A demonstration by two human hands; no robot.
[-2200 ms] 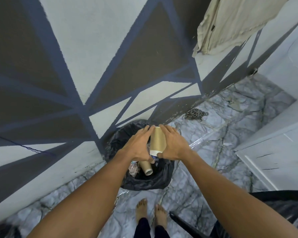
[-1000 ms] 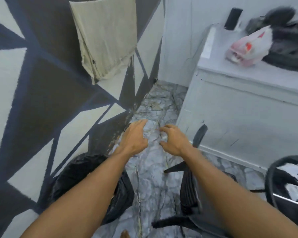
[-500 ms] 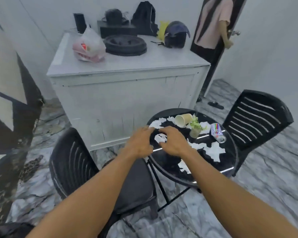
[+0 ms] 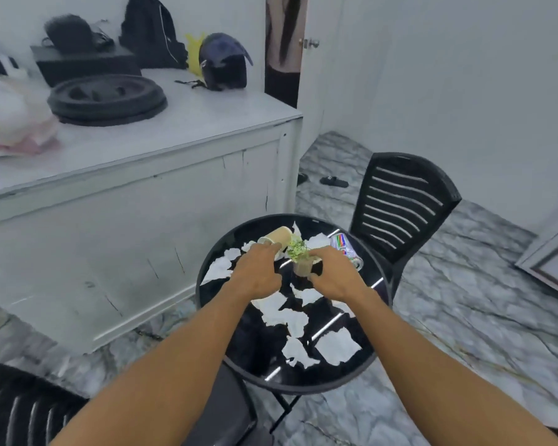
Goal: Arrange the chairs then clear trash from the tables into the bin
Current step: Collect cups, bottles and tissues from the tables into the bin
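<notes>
Both empty hands, left hand and right hand, now spread open above the littered table.

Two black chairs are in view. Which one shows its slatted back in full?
The chair beyond the round table, far right. The other chair, bottom left, is cut off.

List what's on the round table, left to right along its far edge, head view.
Paper cup lying on its side → small potted plant → drink can lying on its side. Torn paper scraps are scattered all across the table, so they are left out of the order.
</notes>
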